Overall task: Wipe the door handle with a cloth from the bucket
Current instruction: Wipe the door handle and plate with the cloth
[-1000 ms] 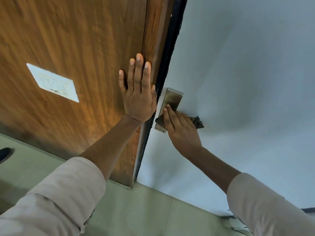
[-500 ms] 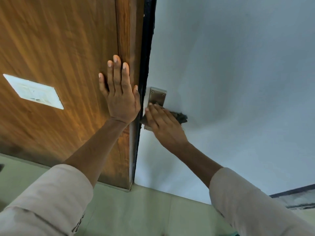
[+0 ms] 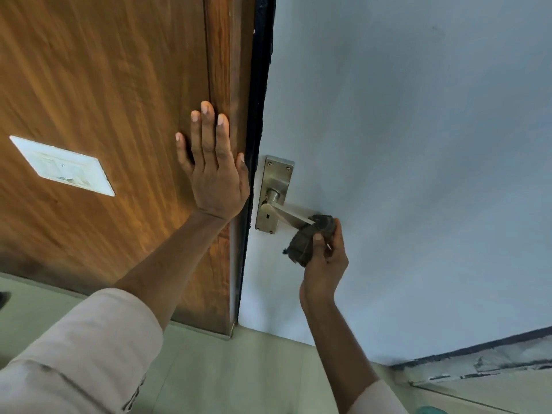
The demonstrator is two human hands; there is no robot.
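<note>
1. A pale blue-grey door [image 3: 418, 174] is filling the right half of the frame, its black edge running down the centre.
2. A brown wooden panel [image 3: 104, 100] is taking up the upper left of the frame, with a white switch plate [image 3: 62, 165] showing at centre left.
3. A person's left hand [image 3: 213, 171] is pressing flat against the wooden panel just left of the black edge, its fingers [image 3: 207, 130] stretched straight, close together and pointing up, gripping nothing.
4. The right hand [image 3: 324, 258] is reaching up from the lower centre of the frame, its fingers curled tight around a dark crumpled cloth [image 3: 307, 243], the thumb pressing on the cloth's front.
5. The door handle [image 3: 283, 212], a brushed metal lever on a long backplate [image 3: 276, 180], is sitting at centre frame; the cloth is wrapping the lever's free right end, leaving the rest of the lever bare.
6. Light sleeves [image 3: 89, 354] are covering both forearms at the bottom of the frame.
</note>
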